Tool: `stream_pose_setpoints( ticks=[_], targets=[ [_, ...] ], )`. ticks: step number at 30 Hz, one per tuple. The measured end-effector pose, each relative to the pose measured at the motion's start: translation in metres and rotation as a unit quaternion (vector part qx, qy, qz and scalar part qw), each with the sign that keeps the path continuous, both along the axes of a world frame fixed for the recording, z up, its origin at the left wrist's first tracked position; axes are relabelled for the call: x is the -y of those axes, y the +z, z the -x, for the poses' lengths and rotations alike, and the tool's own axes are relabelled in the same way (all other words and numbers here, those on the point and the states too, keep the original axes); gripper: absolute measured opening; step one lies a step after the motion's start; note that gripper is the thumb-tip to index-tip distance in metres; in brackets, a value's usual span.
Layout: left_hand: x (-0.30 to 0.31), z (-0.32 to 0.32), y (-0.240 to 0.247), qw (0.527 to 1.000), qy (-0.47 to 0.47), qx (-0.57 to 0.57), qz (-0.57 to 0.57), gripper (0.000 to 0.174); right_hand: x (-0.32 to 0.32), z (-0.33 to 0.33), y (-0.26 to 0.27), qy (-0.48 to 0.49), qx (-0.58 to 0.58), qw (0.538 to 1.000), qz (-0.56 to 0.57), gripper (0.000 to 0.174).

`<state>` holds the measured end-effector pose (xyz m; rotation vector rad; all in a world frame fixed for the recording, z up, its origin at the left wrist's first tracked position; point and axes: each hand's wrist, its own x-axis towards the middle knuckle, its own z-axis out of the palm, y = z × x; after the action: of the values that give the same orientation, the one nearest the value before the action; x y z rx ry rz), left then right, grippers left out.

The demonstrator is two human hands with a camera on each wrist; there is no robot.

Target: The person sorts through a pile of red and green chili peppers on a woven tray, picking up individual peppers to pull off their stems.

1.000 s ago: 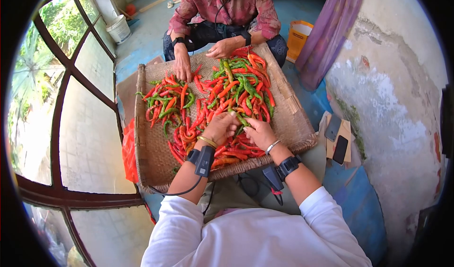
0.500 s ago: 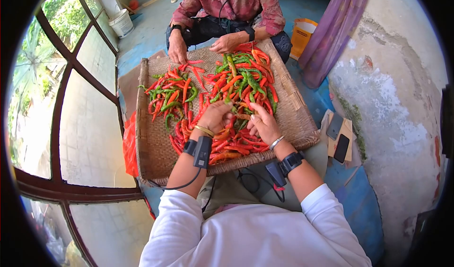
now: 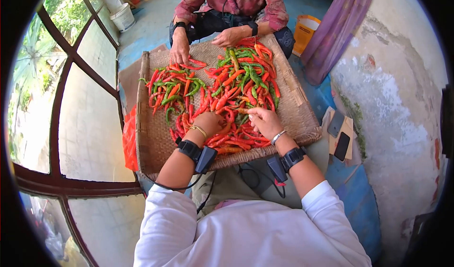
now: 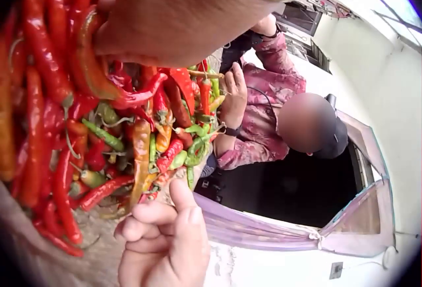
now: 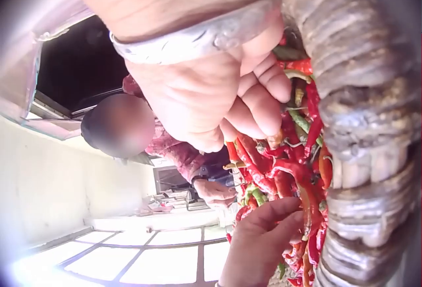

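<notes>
Red, orange and green chili peppers [image 3: 231,142] lie heaped in a woven tray [image 3: 153,156]. My left hand [image 3: 208,122] is low over the near-left part of the heap, its thumb and finger on an orange-red chili pepper [image 4: 89,53]. Farther right, my right hand [image 3: 266,121] pinches the end of an orange-brown chili pepper [image 3: 242,110] that points left. Its other fingers are curled in the right wrist view. Both hands show bracelets and wrist straps. My left fingertips are hidden in the head view.
Across the tray another person [image 3: 229,7] reaches one hand [image 3: 179,49] to a smaller pepper pile [image 3: 172,90] at the left. Two phones [image 3: 341,146] lie on cardboard to the right. Windows [image 3: 90,130] line the left, a rough wall [image 3: 392,101] the right.
My hands, earlier together at a green chili pepper, have parted; the left has moved left and nearer me. The other person's hand drew back, then returned to the smaller pile beside loose red peppers.
</notes>
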<state>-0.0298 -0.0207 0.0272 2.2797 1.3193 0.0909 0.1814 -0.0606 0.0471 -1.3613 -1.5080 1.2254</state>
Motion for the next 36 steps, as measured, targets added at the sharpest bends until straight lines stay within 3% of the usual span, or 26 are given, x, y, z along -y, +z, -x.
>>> stream_pose_setpoints(
  ticks=[1, 7, 11, 13, 17, 24, 27, 31, 34, 36],
  targets=[
    [0.002, -0.001, -0.001, 0.995, -0.006, -0.102, -0.021, 0.021, 0.000, 0.000, -0.002, 0.003, 0.010, 1.000, 0.000, 0.024],
    [0.005, -0.006, -0.001, 0.985, -0.013, -0.170, -0.032, 0.026, 0.000, 0.001, -0.005, 0.015, 0.038, 0.999, 0.000, 0.022],
    [-0.002, -0.005, -0.023, 0.983, -0.039, -0.175, -0.025, 0.030, 0.000, 0.001, -0.005, 0.025, 0.067, 0.997, -0.005, 0.022],
    [0.003, -0.006, -0.019, 0.990, -0.039, -0.126, -0.043, 0.031, 0.000, 0.001, -0.004, 0.024, 0.065, 0.998, -0.003, 0.022],
    [0.008, -0.008, -0.009, 0.988, -0.039, -0.147, -0.035, 0.034, 0.002, 0.002, 0.000, 0.029, 0.071, 0.997, -0.006, 0.019],
    [0.012, -0.012, 0.016, 0.990, -0.016, -0.121, 0.066, 0.044, 0.000, 0.001, -0.006, 0.033, 0.085, 0.996, -0.006, 0.020],
    [0.010, -0.006, 0.013, 0.993, -0.064, -0.043, 0.089, 0.045, 0.000, 0.001, -0.007, 0.032, 0.095, 0.995, -0.022, 0.019],
    [0.011, -0.008, 0.022, 0.983, -0.114, -0.123, 0.074, 0.042, -0.001, 0.000, -0.014, 0.029, 0.103, 0.993, -0.039, 0.019],
    [0.007, -0.012, 0.017, 0.986, -0.104, -0.121, 0.048, 0.039, -0.001, -0.001, -0.012, 0.034, 0.121, 0.991, -0.048, 0.020],
    [0.005, -0.017, 0.024, 0.993, -0.091, -0.074, 0.012, 0.036, -0.002, 0.000, -0.008, 0.001, 0.088, 0.996, 0.005, 0.022]
  ],
)
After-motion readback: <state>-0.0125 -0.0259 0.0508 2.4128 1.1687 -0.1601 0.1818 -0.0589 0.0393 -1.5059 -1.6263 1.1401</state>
